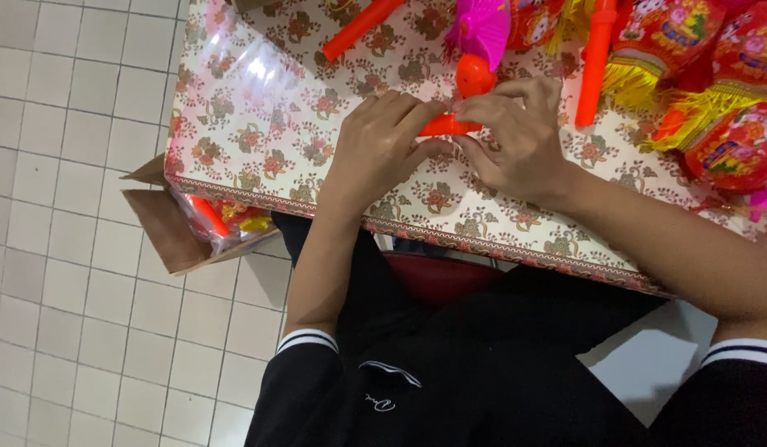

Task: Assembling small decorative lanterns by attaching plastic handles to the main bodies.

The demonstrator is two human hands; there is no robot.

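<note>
While both hands pinch it, the orange stick point(446, 126) touches the table point(259, 108).

Bright even indoor light, white glare patch on the glossy floral tablecloth point(259, 70), soft shadows under the table edge, mild overall softness.

Both hands on an orange plastic piece

Left hand point(382, 147) and right hand point(516, 132) pinch an orange plastic piece point(446, 126) over the floral tablecloth point(259, 108), red lanterns point(731, 141) nearby.
</note>
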